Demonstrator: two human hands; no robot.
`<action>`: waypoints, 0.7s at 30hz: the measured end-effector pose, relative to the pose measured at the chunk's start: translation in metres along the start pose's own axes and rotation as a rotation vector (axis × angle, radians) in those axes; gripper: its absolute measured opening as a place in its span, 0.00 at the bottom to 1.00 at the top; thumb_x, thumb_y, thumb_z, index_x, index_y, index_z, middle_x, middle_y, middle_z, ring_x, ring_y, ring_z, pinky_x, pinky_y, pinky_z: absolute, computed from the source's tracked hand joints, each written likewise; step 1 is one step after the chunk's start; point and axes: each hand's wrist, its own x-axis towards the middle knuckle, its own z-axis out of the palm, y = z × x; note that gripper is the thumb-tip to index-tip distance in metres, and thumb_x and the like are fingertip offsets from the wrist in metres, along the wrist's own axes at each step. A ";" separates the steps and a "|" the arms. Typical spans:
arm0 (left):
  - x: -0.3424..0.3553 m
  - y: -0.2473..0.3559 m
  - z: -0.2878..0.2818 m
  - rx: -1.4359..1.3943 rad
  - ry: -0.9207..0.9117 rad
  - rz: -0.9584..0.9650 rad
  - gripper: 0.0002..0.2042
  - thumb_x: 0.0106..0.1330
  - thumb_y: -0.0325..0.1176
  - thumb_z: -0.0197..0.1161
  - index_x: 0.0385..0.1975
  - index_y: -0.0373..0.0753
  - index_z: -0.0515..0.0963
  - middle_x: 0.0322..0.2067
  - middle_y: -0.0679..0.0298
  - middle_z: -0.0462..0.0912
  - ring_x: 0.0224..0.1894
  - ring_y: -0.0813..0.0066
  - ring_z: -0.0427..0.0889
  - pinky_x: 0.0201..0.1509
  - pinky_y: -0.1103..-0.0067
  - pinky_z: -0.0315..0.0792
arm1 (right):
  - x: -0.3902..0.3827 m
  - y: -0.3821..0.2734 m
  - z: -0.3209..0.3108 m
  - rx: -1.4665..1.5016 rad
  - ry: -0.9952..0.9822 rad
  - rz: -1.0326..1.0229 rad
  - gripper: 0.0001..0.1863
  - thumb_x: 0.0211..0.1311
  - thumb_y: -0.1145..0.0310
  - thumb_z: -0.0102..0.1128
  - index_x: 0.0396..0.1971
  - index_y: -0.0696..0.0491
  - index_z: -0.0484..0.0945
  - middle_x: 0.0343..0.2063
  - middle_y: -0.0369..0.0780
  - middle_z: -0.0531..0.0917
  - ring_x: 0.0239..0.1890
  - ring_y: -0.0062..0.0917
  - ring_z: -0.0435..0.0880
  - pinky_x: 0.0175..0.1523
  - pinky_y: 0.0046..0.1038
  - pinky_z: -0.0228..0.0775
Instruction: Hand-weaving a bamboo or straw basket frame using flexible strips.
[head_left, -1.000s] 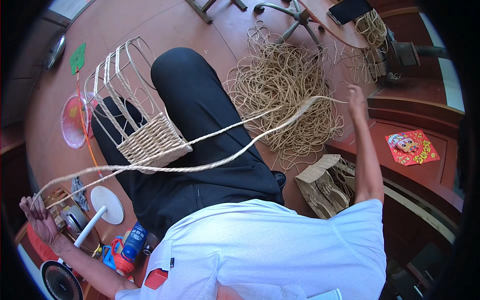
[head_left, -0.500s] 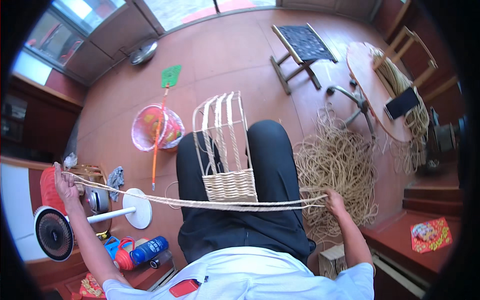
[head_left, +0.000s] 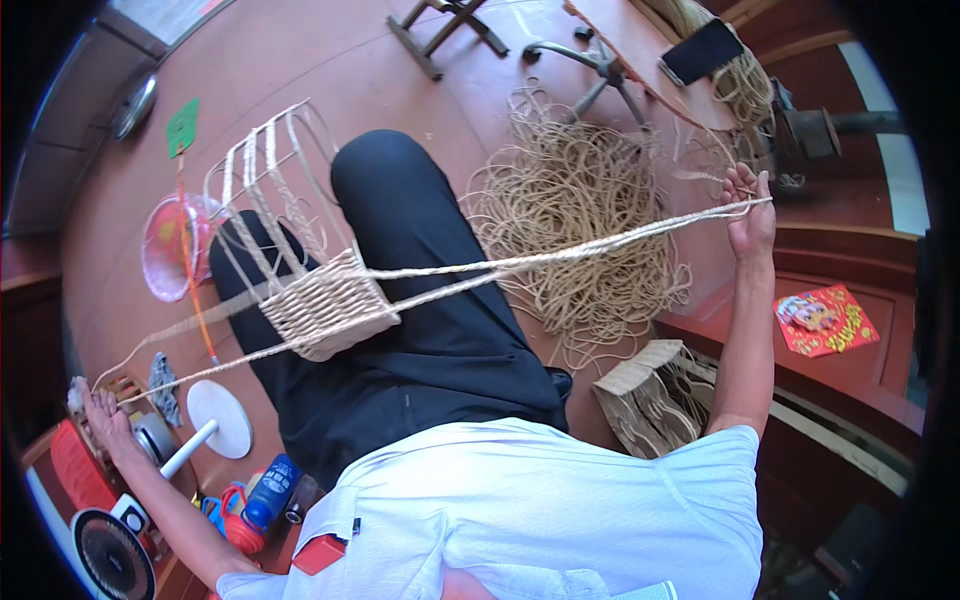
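A partly woven basket (head_left: 325, 305), tan plaited strands below and an open upright frame above, rests on my black-trousered legs. Long twisted cord (head_left: 600, 246) stretches across it between my hands. My left hand (head_left: 108, 425) is out at the far left with cord caught among its half-curled fingers. My right hand (head_left: 750, 215) is raised at the far right, its fingers curled round the cord, whose loose end arcs up behind it.
A tangled cord pile (head_left: 570, 230) lies right of my legs, beside a wheeled chair base (head_left: 600, 65) and a cardboard bundle (head_left: 650, 398). Left are a pink bin (head_left: 160, 255), an orange-handled swatter (head_left: 183, 130), a white fan stand (head_left: 230, 430), fan (head_left: 110, 555) and blue bottle (head_left: 268, 495).
Since half a second ago my right hand has gone up and outward, drawing the cord into a rising diagonal across the basket. The head view has also turned, shifting the whole scene.
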 end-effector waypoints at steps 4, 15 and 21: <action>-0.035 -0.009 0.052 -0.106 -0.097 -0.167 0.13 0.87 0.41 0.73 0.59 0.40 0.88 0.25 0.76 0.63 0.21 0.86 0.54 0.22 0.80 0.49 | 0.009 -0.012 -0.056 -0.292 0.472 -0.170 0.32 0.95 0.42 0.53 0.67 0.60 0.85 0.56 0.48 0.94 0.55 0.37 0.96 0.63 0.40 0.91; -0.443 -0.006 0.300 -0.136 -1.464 -0.458 0.05 0.87 0.29 0.65 0.54 0.37 0.81 0.41 0.65 0.82 0.36 0.80 0.80 0.38 0.77 0.75 | 0.055 -0.123 -0.245 -1.078 0.757 0.028 0.13 0.82 0.68 0.68 0.60 0.53 0.88 0.45 0.38 0.85 0.41 0.25 0.88 0.42 0.32 0.85; -0.552 -0.080 0.391 0.350 -1.965 0.750 0.13 0.83 0.33 0.67 0.61 0.36 0.83 0.52 0.53 0.88 0.58 0.55 0.89 0.67 0.59 0.80 | 0.018 -0.063 0.087 -0.897 -0.166 -0.294 0.23 0.94 0.72 0.51 0.81 0.51 0.79 0.72 0.38 0.89 0.34 0.05 0.68 0.39 0.12 0.61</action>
